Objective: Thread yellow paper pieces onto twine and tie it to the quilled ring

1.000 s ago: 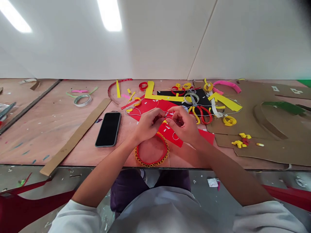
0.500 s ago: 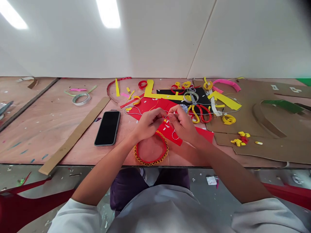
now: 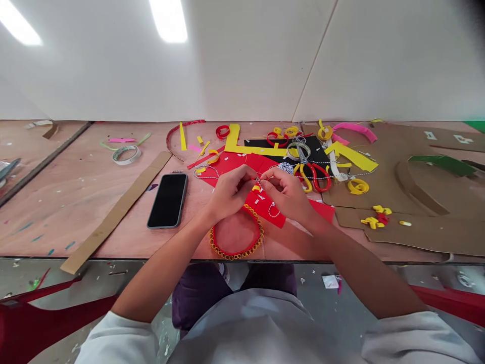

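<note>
Above the red paper (image 3: 299, 212), my left hand (image 3: 233, 192) and my right hand (image 3: 286, 192) meet fingertip to fingertip. Both pinch a thin black-and-white twisted string (image 3: 273, 208), whose loop hangs below my right hand. The exact spot between the fingertips is small and partly hidden. Just beneath them, a small yellow paper piece (image 3: 256, 188) shows. A red ring edged with yellow paper coils (image 3: 237, 255) lies near the table edge below my left hand. Beyond my right hand are a patterned round piece (image 3: 285, 168) and scissors with red and yellow handles (image 3: 321, 177).
A phone (image 3: 167, 200) and a long cardboard strip (image 3: 117, 212) lie to the left, with a tape roll (image 3: 126, 154) behind. Yellow paper strips (image 3: 356, 157) and black paper (image 3: 318, 146) lie at the back. Cardboard sheets (image 3: 386, 187) on the right carry small yellow pieces (image 3: 373, 222).
My right hand's fingers have shifted slightly, lowering toward my left fingertips. More of the patterned round piece and the yellow paper piece now shows. The string stays pinched.
</note>
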Demonstrator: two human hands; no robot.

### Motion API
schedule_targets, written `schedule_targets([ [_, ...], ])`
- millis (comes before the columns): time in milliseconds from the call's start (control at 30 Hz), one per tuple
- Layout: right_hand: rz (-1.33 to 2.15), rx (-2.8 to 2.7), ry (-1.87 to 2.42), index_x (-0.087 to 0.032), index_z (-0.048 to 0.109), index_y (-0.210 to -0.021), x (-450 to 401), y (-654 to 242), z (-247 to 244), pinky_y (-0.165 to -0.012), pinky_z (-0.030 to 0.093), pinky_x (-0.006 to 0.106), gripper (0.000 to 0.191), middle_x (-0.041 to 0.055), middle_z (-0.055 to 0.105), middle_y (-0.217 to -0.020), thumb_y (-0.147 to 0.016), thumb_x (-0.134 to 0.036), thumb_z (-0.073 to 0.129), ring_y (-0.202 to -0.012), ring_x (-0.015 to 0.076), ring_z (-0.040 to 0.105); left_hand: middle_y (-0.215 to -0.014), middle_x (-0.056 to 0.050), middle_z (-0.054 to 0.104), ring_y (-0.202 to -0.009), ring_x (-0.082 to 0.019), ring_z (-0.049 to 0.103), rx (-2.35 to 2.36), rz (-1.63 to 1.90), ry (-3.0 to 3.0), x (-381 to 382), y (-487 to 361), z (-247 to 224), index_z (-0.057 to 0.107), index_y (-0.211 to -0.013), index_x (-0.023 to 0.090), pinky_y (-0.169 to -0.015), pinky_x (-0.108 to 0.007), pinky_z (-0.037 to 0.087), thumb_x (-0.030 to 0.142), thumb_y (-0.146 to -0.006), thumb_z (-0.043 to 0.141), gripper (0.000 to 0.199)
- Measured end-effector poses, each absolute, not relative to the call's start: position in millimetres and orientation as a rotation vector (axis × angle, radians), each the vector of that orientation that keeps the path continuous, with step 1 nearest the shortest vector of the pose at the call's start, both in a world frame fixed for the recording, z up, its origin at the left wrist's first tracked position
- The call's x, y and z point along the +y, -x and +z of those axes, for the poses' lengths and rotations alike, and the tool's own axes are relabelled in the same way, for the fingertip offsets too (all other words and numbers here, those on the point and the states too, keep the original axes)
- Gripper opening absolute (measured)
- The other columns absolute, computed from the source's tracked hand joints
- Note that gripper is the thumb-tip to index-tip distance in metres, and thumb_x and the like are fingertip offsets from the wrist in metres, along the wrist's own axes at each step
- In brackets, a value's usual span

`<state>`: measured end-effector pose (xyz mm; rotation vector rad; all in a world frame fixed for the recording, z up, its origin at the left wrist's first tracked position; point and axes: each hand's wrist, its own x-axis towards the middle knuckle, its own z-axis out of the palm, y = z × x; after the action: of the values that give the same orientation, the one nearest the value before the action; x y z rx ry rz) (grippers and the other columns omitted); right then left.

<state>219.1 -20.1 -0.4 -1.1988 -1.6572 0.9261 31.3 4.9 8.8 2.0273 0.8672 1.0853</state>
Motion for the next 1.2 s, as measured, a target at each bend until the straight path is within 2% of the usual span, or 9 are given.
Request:
schedule_targets([
  [133, 0.929, -1.635, 1.187, -0.020, 0.061, -0.088, -18.9, -219.0, 0.4, -0.055, 0.036, 0.027, 0.022, 0.0015, 0.061, -0.078, -0.095, -0.041, 0.060, -0.064, 0.0123, 0.050, -0.073, 0.001, 0.062, -0.065, -0.010, 0.051, 0.896, 1.102, -2.046, 4.4, -31.3, 8.3, 0.062, -0.091, 0.018, -0.060, -0.026, 0.038, 0.014, -0.094, 0.054, 0.010],
  [300, 0.903, -1.611, 1.208, -0.023, 0.052, -0.086, -21.7, -218.9, 1.6, -0.049, 0.027, 0.026, 0.021, -0.0050, 0.046, -0.064, -0.098, -0.040, 0.055, -0.053, 0.0101, 0.039, -0.075, 0.000, 0.062, -0.066, -0.011, 0.052, 0.931, 1.077, -2.045, 4.0, -31.2, 8.8, 0.062, -0.091, 0.018, -0.061, -0.026, 0.040, 0.014, -0.093, 0.053, 0.010],
  [433, 0.896, -1.587, 1.180, -0.024, 0.047, -0.088, -23.4, -219.2, 0.9, -0.051, 0.029, 0.025, 0.018, -0.0065, 0.041, -0.063, -0.100, -0.038, 0.050, -0.053, 0.0102, 0.040, -0.072, 0.001, 0.059, -0.066, -0.011, 0.050, 0.919, 1.057, -2.023, 3.4, -30.6, 9.6, 0.064, -0.095, 0.018, -0.060, -0.026, 0.039, 0.017, -0.095, 0.053, 0.011],
  [667, 0.953, -1.570, 1.162, -0.024, 0.048, -0.087, -20.8, -220.0, 1.5, -0.049, 0.027, 0.025, 0.020, -0.0067, 0.042, -0.064, -0.100, -0.039, 0.053, -0.052, 0.0090, 0.037, -0.071, 0.003, 0.054, -0.065, -0.011, 0.046, 0.877, 1.038, -1.945, 2.7, -30.2, 10.6, 0.063, -0.092, 0.018, -0.060, -0.026, 0.035, 0.018, -0.094, 0.054, 0.010],
  [1033, 1.004, -1.584, 1.188, -0.020, 0.057, -0.078, -18.6, -217.8, 4.4, -0.047, 0.026, 0.025, 0.018, -0.0036, 0.050, -0.065, -0.088, -0.033, 0.063, -0.053, 0.0084, 0.037, -0.065, 0.005, 0.046, -0.059, -0.010, 0.038, 0.855, 1.106, -1.943, 3.0, -29.6, 10.2, 0.063, -0.091, 0.021, -0.054, -0.026, 0.029, 0.021, -0.095, 0.058, 0.006],
  [1200, 1.061, -1.614, 1.127, -0.019, 0.064, -0.078, -18.8, -217.2, 5.3, -0.049, 0.028, 0.026, 0.018, -0.0026, 0.052, -0.066, -0.087, -0.034, 0.064, -0.054, 0.0082, 0.038, -0.067, 0.003, 0.049, -0.060, -0.011, 0.041, 0.836, 1.093, -1.959, 3.4, -29.7, 9.6, 0.065, -0.094, 0.021, -0.054, -0.026, 0.032, 0.021, -0.096, 0.059, 0.007],
])
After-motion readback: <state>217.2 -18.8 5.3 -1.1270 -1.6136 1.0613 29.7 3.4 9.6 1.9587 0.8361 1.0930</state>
